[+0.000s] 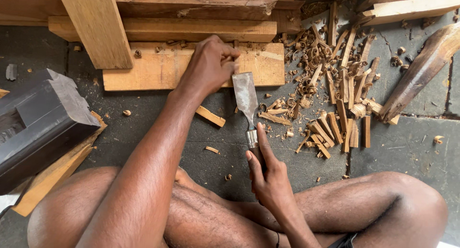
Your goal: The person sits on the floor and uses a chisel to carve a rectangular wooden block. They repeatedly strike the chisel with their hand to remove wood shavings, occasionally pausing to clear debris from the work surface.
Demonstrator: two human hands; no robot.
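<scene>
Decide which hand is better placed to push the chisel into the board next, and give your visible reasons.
Probably the right hand: it grips the handle of the chisel, directly behind the blade. The left hand rests on the board by the blade tip, placed to steady and guide.

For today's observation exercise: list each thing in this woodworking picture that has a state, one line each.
Chisel: held, blade tip against the plank.
Plank: flat on the floor.
Left hand: pressing on blade and plank.
Right hand: gripping the chisel handle.
Wood shavings: scattered, loose.
</scene>
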